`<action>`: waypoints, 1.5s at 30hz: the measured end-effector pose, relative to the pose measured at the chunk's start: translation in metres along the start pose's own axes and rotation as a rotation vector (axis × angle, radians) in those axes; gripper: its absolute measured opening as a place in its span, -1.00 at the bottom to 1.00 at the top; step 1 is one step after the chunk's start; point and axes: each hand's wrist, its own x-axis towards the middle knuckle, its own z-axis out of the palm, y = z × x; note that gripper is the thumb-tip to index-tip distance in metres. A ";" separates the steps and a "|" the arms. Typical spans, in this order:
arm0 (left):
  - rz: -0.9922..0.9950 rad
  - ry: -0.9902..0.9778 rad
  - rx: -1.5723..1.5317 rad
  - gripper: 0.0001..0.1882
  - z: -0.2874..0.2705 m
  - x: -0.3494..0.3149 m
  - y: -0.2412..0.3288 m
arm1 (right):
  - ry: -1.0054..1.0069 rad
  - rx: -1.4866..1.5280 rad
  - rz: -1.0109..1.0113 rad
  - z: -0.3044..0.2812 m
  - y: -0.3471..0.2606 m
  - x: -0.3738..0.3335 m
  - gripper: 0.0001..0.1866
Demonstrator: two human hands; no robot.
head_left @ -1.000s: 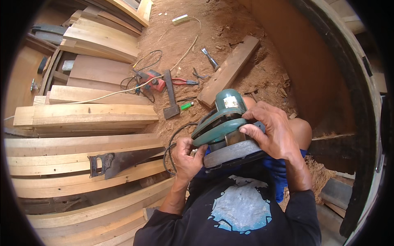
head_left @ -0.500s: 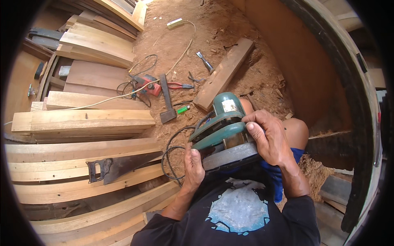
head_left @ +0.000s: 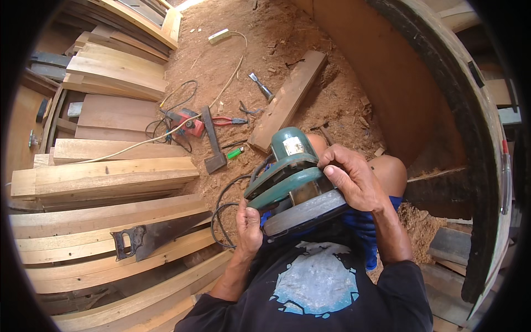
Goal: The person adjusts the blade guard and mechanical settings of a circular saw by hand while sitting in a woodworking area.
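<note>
Between both hands, above my lap, is a green corded power tool point(head_left: 282, 185) with a rounded motor housing and a long grey band or plate along its near side. I cannot make out its exact kind. At its left end, my left hand point(head_left: 250, 226) is closed on the edge, thumb toward me. My right hand point(head_left: 354, 177) grips its right end with curled fingers, the thumb lying on the near side. The tool is tilted, and its black cable point(head_left: 217, 213) loops down beside my left hand. Its far underside is hidden.
Stacked planks point(head_left: 105, 177) fill the left, with a handsaw point(head_left: 160, 235) on top. On the sawdust-covered ground lie a hammer-like tool point(head_left: 213, 141), red-handled pliers point(head_left: 229, 121), a green lighter point(head_left: 235, 152), a red power tool point(head_left: 188, 123), a chisel point(head_left: 261, 87) and a wooden beam point(head_left: 290, 99). A curved brown panel point(head_left: 398, 83) stands right.
The view has shifted, so most surroundings sit farther left and the nearer planks lower. Both hands keep hold of the power tool, which appears slightly farther left.
</note>
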 end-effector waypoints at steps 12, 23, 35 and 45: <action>0.241 0.196 0.430 -0.17 0.019 -0.018 -0.020 | -0.129 0.138 -0.187 -0.002 0.013 0.002 -0.78; 0.193 0.073 0.580 -0.47 -0.016 -0.015 0.005 | -0.106 0.063 -0.185 0.001 0.011 0.005 -0.66; 0.083 -0.313 0.234 -0.67 -0.047 -0.023 0.007 | -0.102 -0.062 -0.229 0.000 0.001 -0.010 -0.61; 0.546 -0.347 1.047 -0.41 -0.019 0.076 0.134 | -0.069 -0.100 -0.316 0.004 -0.003 -0.007 -0.55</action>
